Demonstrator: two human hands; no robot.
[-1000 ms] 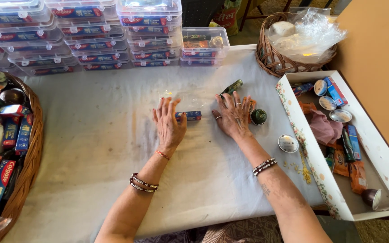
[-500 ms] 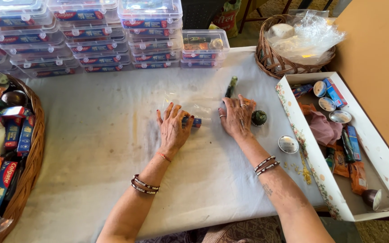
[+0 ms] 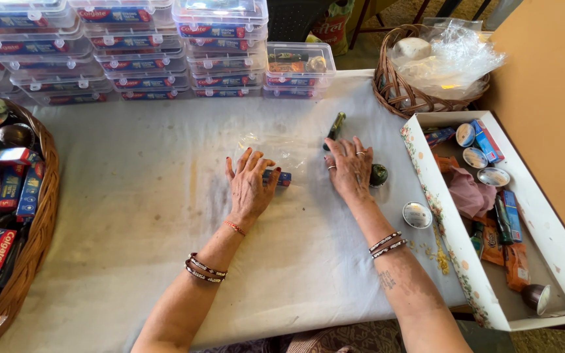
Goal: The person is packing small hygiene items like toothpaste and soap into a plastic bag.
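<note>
My left hand [image 3: 250,184] lies flat on the white tablecloth with its fingers spread, fingertips resting on a small blue box [image 3: 281,176]. That box sits at the near edge of a clear plastic bag [image 3: 276,147] lying flat on the cloth. My right hand [image 3: 349,167] is also flat and spread, pressing on the bag's right side. A dark green tube [image 3: 335,127] lies just beyond its fingertips. A dark green round item [image 3: 378,174] rests against the right side of that hand.
Stacked clear plastic boxes [image 3: 138,46] line the far edge. A wicker basket of toiletries [image 3: 37,222] stands at the left, and another basket with plastic bags [image 3: 400,91] at the far right. A white tray of small items [image 3: 446,216] lies on the right, a foil-lidded cup [image 3: 417,214] beside it.
Both hands stay flat on the bag and shift only slightly over it. The small blue box stays under my left fingertips.
</note>
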